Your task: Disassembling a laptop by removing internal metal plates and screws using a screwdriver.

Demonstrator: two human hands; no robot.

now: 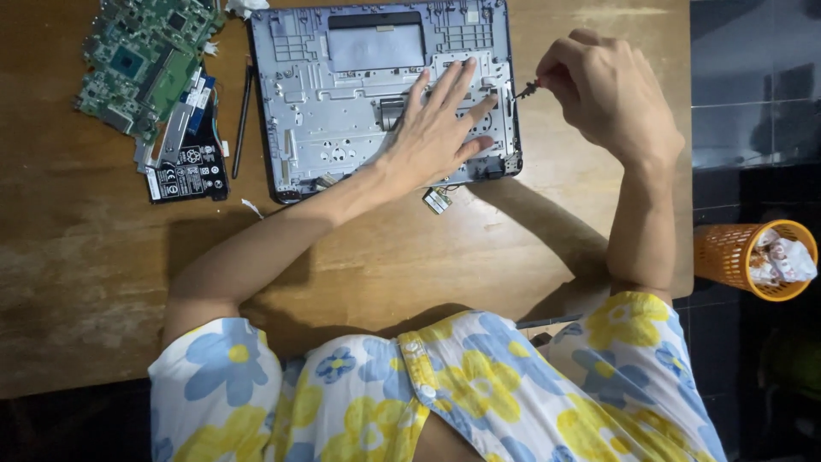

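Fingers of the right hand (pixel 611 90) pinch a small red-handled screwdriver (pixel 528 87) whose tip points left at the grey opened laptop chassis (pixel 342 94)'s right edge, just beside the flat, spread left hand (pixel 436 128) pressing it.

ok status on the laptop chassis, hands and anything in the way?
Left hand flat on opened laptop chassis, bracing it. Right hand grips small screwdriver, tip at chassis right edge. Circuit board and battery set aside left, clear.
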